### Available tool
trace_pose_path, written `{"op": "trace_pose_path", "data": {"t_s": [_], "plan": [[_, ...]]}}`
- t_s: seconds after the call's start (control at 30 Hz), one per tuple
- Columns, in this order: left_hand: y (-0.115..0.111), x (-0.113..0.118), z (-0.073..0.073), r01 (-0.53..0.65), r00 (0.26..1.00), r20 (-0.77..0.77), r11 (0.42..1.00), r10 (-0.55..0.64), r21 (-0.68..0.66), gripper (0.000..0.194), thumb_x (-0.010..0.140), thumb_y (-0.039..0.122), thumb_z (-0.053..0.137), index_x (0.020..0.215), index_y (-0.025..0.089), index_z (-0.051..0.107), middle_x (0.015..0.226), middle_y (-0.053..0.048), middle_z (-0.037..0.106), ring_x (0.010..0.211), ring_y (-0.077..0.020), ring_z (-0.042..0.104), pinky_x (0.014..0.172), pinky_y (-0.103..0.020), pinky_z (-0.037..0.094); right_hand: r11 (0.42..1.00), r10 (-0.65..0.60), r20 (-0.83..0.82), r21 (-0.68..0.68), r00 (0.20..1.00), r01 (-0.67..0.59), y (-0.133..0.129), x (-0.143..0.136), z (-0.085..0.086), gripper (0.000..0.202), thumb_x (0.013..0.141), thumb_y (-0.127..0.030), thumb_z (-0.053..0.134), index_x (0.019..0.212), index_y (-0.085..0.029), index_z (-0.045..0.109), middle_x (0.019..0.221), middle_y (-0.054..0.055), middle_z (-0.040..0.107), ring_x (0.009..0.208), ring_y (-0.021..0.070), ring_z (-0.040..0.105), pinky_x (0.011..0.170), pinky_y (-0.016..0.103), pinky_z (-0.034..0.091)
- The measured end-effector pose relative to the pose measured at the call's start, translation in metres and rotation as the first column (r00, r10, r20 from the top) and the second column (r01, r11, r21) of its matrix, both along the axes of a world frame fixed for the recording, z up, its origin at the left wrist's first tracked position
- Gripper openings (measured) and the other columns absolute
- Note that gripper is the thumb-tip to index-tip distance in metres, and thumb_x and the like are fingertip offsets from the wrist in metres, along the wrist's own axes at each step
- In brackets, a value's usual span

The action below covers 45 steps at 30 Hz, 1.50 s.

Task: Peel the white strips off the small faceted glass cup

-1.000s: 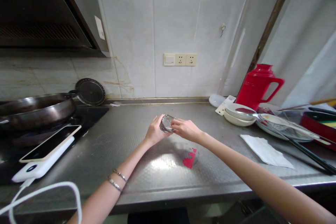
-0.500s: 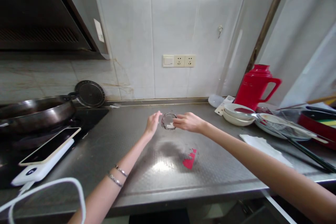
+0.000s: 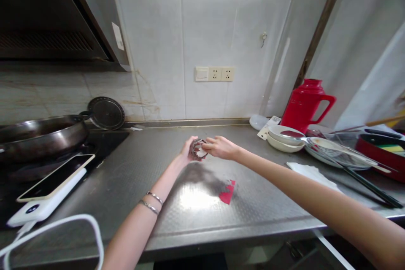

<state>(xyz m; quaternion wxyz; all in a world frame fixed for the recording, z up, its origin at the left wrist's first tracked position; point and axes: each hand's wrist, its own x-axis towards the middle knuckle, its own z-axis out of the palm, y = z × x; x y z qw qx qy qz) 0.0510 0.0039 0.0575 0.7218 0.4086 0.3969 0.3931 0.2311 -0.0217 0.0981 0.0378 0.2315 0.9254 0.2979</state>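
Observation:
My left hand is wrapped round the outer side of a small round clear glass dish, which looks like an ashtray. The dish is held above the steel counter, its opening tilted toward me. My right hand comes in from the right, its fingers pinched at the dish's inner rim. At those fingertips, inside the dish, shows a white piece that looks like tissue. A red torn-edged scrap lies on the counter nearer to me.
On the left are a steel pan, a phone on a white power bank, and a looping white cable. At right stand a red thermos, stacked bowls, a white paper sheet and a red pan.
My left hand has moved right and closed on the glass dish, which has tilted and shifted slightly left. My right hand's fingers have gone further into it.

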Motion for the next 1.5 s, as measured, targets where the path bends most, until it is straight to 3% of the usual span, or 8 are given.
{"op": "trace_pose_path", "data": {"t_s": [0.27, 0.47, 0.67, 0.8, 0.97, 1.13, 1.33, 1.5], "plan": [[-0.002, 0.006, -0.007, -0.219, 0.94, 0.269, 0.976, 0.21, 0.005, 0.033, 0.074, 0.044, 0.055, 0.076, 0.013, 0.065, 0.059, -0.004, 0.065, 0.045, -0.014, 0.056, 0.047, -0.025, 0.044, 0.949, -0.314, -0.295, -0.128, 0.903, 0.288, -0.025, -0.02, -0.033, 0.035, 0.094, -0.014, 0.035, 0.123, -0.021, 0.054, 0.125, 0.009, 0.056, 0.102, 0.0208, 0.052, 0.067, 0.026, 0.045], [-0.009, 0.011, -0.015, -0.296, 0.878, 0.4, 0.955, 0.263, 0.023, 0.033, 0.075, 0.042, 0.052, 0.071, 0.012, 0.064, 0.058, -0.006, 0.066, 0.045, -0.0139, 0.056, 0.043, -0.022, 0.037, 0.863, -0.505, -0.618, -0.374, 0.603, 0.34, -0.044, -0.053, -0.061, 0.041, 0.082, -0.009, 0.044, 0.115, -0.028, 0.058, 0.124, 0.001, 0.058, 0.096, 0.0174, 0.06, 0.065, 0.022, 0.045], [-0.005, 0.011, -0.026, -0.358, 0.812, 0.48, 0.933, 0.333, -0.042, 0.034, 0.074, 0.045, 0.053, 0.072, 0.013, 0.063, 0.057, -0.004, 0.065, 0.047, -0.0147, 0.058, 0.045, -0.023, 0.039, 0.827, -0.562, -0.751, -0.523, 0.346, 0.207, -0.043, -0.08, -0.071, 0.019, 0.079, -0.012, 0.048, 0.09, -0.021, 0.062, 0.102, 0.002, 0.064, 0.074, 0.0129, 0.061, 0.064, 0.021, 0.044], [-0.001, 0.009, -0.029, -0.332, 0.804, 0.513, 0.943, 0.3, -0.031, 0.037, 0.075, 0.046, 0.052, 0.078, 0.012, 0.065, 0.06, -0.005, 0.066, 0.052, -0.0168, 0.06, 0.052, -0.026, 0.044, 0.853, -0.519, -0.737, -0.48, 0.434, 0.205, -0.034, -0.076, -0.065, 0.014, 0.088, -0.019, 0.048, 0.09, -0.021, 0.062, 0.104, 0.002, 0.064, 0.082, 0.014, 0.063, 0.067, 0.021, 0.044], [0.001, -0.002, -0.02, -0.129, 0.849, 0.525, 0.987, 0.061, 0.094, 0.04, 0.077, 0.041, 0.047, 0.089, 0.009, 0.068, 0.079, -0.014, 0.072, 0.07, -0.0251, 0.067, 0.065, -0.035, 0.05, 0.892, -0.448, -0.548, -0.321, 0.706, 0.318, -0.029, -0.05, -0.051, 0.021, 0.095, -0.026, 0.041, 0.106, -0.024, 0.059, 0.112, 0.004, 0.063, 0.088, 0.0167, 0.063, 0.06, 0.021, 0.041], [0.008, -0.019, -0.014, 0.053, 0.943, 0.326, 0.997, -0.067, 0.051, 0.047, 0.083, 0.047, 0.045, 0.102, 0.01, 0.067, 0.083, -0.014, 0.072, 0.061, -0.0211, 0.066, 0.058, -0.032, 0.05, 0.973, -0.22, -0.215, -0.118, 0.952, 0.198, -0.023, -0.022, -0.031, 0.024, 0.095, -0.013, 0.039, 0.105, -0.019, 0.06, 0.113, 0.008, 0.062, 0.095, 0.0177, 0.06, 0.06, 0.023, 0.04], [0.006, -0.017, -0.014, 0.169, 0.977, 0.133, 0.985, -0.164, -0.028, 0.05, 0.081, 0.058, 0.05, 0.089, 0.012, 0.067, 0.062, -0.007, 0.067, 0.049, -0.0179, 0.059, 0.055, -0.035, 0.052, 1.0, -0.011, -0.008, 0.026, 1.0, 0.011, -0.011, -0.011, -0.012, 0.026, 0.097, -0.017, 0.038, 0.093, -0.017, 0.063, 0.109, 0.009, 0.062, 0.092, 0.0179, 0.056, 0.061, 0.026, 0.039], [0.005, -0.007, -0.014, -0.021, 0.983, 0.181, 0.999, 0.026, -0.03, 0.028, 0.084, 0.041, 0.055, 0.082, 0.015, 0.065, 0.059, -0.003, 0.063, 0.047, -0.0131, 0.055, 0.052, -0.029, 0.051, 0.995, -0.067, -0.022, 0.073, 0.997, 0.069, -0.005, -0.011, -0.009, 0.027, 0.096, -0.015, 0.036, 0.094, -0.015, 0.063, 0.106, 0.01, 0.062, 0.091, 0.0195, 0.054, 0.062, 0.027, 0.039]]}}
